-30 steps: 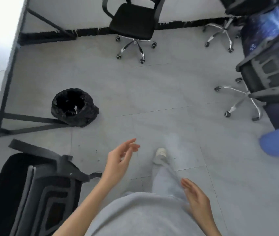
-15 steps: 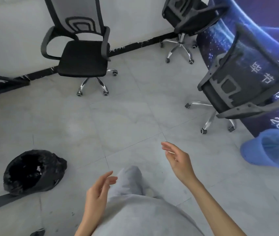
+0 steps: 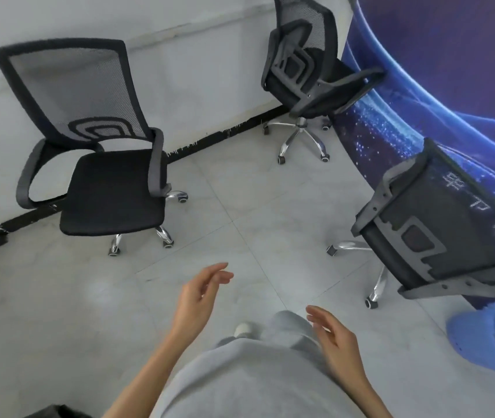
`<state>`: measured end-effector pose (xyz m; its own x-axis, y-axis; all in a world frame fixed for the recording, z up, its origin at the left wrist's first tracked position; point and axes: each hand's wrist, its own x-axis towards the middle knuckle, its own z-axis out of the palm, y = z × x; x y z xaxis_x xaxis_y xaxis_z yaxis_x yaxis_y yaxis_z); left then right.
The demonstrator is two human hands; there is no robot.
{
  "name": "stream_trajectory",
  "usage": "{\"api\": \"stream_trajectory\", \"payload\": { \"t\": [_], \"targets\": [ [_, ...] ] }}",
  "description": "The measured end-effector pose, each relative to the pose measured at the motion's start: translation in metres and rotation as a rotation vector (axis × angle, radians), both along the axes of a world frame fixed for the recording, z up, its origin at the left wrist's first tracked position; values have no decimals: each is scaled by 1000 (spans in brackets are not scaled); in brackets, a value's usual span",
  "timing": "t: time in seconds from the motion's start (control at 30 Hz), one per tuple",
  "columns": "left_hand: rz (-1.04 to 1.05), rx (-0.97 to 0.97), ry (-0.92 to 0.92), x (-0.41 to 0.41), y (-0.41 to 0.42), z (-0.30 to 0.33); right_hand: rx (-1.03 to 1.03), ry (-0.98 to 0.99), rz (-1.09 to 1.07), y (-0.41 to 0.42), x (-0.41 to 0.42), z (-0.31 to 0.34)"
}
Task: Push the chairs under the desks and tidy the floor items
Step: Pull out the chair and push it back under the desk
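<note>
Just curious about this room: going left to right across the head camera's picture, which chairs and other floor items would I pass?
Chair facing us → far chair by the wall → chair with its back to us → blue bin.

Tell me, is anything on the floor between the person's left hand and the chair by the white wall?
No. In the head view, only bare grey floor tile lies between the left hand and the chair by the wall.

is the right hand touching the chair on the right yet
Apart. The head view shows bare floor between the open right hand and the chair on the right; the hand hovers by the person's leg.
</note>
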<state>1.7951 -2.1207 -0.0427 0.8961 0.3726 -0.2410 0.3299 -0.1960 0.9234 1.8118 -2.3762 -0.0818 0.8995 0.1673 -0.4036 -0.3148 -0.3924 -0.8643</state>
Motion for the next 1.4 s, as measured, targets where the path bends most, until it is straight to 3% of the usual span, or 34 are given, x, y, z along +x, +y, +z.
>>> {"api": "stream_trajectory", "payload": {
  "t": [0.13,0.3,0.53,0.7,0.93,1.13,1.27,1.4],
  "targets": [
    [-64,16,-41,114,34,10,12,-8,-100,20,80,-4],
    [7,-2,-21,222,70,-8,35,-18,-101,66,224,-18],
    [330,-53,90,311,121,-19,113,-74,212,181,468,5],
    [579,-98,147,361,163,-22,148,-126,488,294,589,31],
    [727,-28,110,479,275,-32,108,-106,693,435,695,10],
    [901,125,41,578,404,12,23,-117,915,545,768,19],
    [1025,290,201,627,476,22,57,-163,1085,628,806,38],
    [1090,299,410,671,530,8,97,-193,1314,711,834,49]
  ]
}}
